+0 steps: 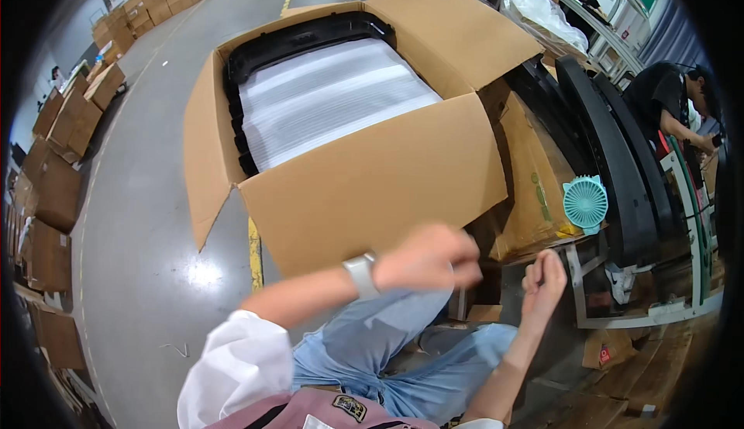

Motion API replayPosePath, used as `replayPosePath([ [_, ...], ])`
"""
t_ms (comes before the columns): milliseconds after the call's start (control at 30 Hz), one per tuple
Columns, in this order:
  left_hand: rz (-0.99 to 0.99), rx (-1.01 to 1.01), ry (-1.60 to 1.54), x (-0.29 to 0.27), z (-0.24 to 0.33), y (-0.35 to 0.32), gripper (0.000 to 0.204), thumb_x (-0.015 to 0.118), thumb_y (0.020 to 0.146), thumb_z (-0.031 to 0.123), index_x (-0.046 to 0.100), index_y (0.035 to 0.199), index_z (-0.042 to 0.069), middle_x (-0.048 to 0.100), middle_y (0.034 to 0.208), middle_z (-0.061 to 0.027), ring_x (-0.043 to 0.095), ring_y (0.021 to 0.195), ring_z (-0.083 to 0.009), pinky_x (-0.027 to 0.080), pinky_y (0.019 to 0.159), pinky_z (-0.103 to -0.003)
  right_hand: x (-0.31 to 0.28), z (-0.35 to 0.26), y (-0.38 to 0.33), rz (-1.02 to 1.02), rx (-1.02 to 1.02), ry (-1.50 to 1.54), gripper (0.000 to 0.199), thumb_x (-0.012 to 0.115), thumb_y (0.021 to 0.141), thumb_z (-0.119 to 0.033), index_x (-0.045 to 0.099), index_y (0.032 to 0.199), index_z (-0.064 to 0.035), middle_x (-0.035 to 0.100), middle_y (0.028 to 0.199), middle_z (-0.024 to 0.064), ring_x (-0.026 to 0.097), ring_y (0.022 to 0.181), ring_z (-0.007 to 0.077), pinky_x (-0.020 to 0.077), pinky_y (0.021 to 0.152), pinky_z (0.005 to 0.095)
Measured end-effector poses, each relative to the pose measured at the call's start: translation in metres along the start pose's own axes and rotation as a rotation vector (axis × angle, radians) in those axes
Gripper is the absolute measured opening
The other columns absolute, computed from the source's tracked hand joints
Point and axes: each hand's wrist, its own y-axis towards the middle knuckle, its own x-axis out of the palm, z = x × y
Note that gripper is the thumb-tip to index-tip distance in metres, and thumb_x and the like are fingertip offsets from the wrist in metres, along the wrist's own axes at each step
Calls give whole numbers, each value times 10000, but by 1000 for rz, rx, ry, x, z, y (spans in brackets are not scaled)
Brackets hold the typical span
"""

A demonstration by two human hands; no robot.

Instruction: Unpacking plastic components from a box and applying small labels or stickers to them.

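My left hand, with a watch on its wrist, is smeared by motion in front of the large cardboard box. Its fingers look bent, but what they hold, if anything, is not visible. To its right, my right hand is raised with the fingers curled closed; anything inside them is hidden. The box stands with its flaps spread. Inside it are a black plastic frame-like part and white foam sheeting. A turquoise round fan-like grille is near my right hand.
Long black curved panels stand at the right beside another carton. A white metal frame is below them. One co-worker bends over work at the far right. Stacked cartons line the left side of the grey floor.
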Motion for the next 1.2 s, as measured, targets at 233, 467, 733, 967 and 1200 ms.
replayPosePath([
  [233, 63, -530, 948, -150, -83, -21, 648, 717, 631, 589, 622, 827, -21, 607, 859, -182, 600, 822, -314, 485, 716, -402, -15, 32, -12, -146, -71, -604, 163, 532, 925, -113, 641, 887, 2, 455, 556, -25, 387, 487, 30, 270, 440, 203],
  [467, -87, -651, 717, -164, -102, -4, 745, 774, 545, 618, 639, 863, -42, 625, 954, -189, 596, 912, -329, 473, 807, -383, -7, 27, 4, -93, -195, -747, 163, 533, 905, -95, 647, 884, 19, 518, 584, -3, 442, 504, 47, 339, 463, 222],
  [733, -93, -511, 968, -181, -113, -51, 493, 775, 642, 384, 653, 947, 16, 633, 912, -156, 584, 927, -343, 475, 815, -418, -10, 37, -6, -155, -149, -915, 141, 545, 882, -86, 648, 881, 10, 607, 606, 95, 562, 527, 148, 436, 531, 288],
  [967, -74, -483, 734, -221, -101, -93, 391, 801, 589, 259, 602, 779, -19, 566, 750, -186, 551, 723, -352, 446, 667, -393, -8, 38, 9, -87, -213, -872, 142, 501, 873, -39, 629, 906, 14, 634, 662, 98, 620, 624, 173, 471, 614, 294],
  [1200, -112, -552, 768, -248, -94, -129, 452, 804, 552, 195, 434, 653, -43, 442, 638, -178, 405, 580, -317, 373, 567, -382, 20, 76, 26, -267, -147, -735, 175, 456, 857, -1, 626, 898, 11, 599, 684, 72, 582, 660, 140, 456, 632, 272],
])
